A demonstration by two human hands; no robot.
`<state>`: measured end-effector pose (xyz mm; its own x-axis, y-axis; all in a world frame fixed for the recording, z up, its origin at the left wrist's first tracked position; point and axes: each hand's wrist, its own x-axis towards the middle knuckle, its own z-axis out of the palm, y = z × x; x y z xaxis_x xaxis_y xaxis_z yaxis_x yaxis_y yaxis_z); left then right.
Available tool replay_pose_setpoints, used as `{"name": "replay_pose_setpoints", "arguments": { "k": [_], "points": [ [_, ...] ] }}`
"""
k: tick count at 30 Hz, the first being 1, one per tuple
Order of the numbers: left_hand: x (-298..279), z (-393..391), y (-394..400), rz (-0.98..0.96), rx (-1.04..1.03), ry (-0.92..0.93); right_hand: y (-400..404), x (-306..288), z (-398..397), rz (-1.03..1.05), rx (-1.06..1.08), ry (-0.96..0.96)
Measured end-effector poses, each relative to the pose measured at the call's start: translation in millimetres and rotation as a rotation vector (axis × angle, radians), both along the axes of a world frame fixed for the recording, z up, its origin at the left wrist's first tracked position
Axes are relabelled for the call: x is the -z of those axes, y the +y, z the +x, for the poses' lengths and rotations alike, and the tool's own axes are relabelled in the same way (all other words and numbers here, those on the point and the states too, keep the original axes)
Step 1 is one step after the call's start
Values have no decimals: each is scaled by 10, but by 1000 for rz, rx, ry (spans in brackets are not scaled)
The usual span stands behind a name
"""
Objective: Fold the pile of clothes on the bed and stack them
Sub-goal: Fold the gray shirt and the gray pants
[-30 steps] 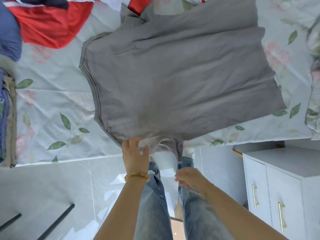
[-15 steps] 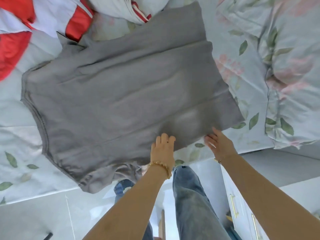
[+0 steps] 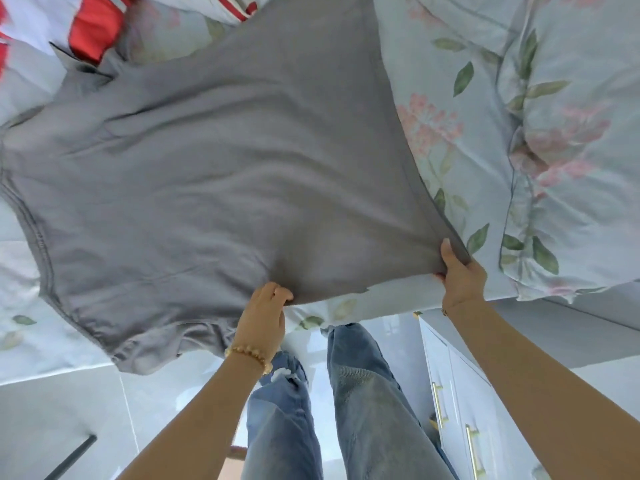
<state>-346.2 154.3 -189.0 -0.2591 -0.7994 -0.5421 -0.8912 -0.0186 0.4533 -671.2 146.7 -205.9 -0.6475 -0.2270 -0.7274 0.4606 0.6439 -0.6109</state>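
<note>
A large grey T-shirt (image 3: 214, 174) lies spread across the floral bed sheet (image 3: 450, 109), one sleeve bunched over the bed's near edge at the lower left. My left hand (image 3: 265, 315), with a bead bracelet on the wrist, pinches the shirt's near edge around the middle. My right hand (image 3: 459, 271) grips the shirt's near right corner, thumb on top, and the cloth is pulled taut between both hands. A red and white garment (image 3: 86, 32) lies at the top left, partly under the shirt.
A floral pillow or duvet (image 3: 571, 161) is bunched at the right of the bed. A white cabinet with gold handles (image 3: 464, 410) stands on the floor at the lower right. My jeans-clad legs (image 3: 329, 410) are against the bed edge. A dark bar (image 3: 69, 459) crosses the tiled floor at the lower left.
The view has swung right. Both hands, flat at the shirt's near edge before, now hold it; the right hand has taken the near right corner and the cloth is stretched.
</note>
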Motion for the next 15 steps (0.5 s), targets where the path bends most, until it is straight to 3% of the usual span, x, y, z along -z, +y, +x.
{"name": "replay_pose_setpoints", "arguments": {
  "k": [8, 11, 15],
  "points": [
    [-143, 207, 202, 36, 44, 53, 322, -25, -124, 192, -305, 65],
    [-211, 230, 110, 54, 40, 81, 260, -127, -175, 225, -293, -6],
    [-420, 261, -85, -34, -63, 142, 24, -328, -185, 121, -192, -178]
  ]
}}
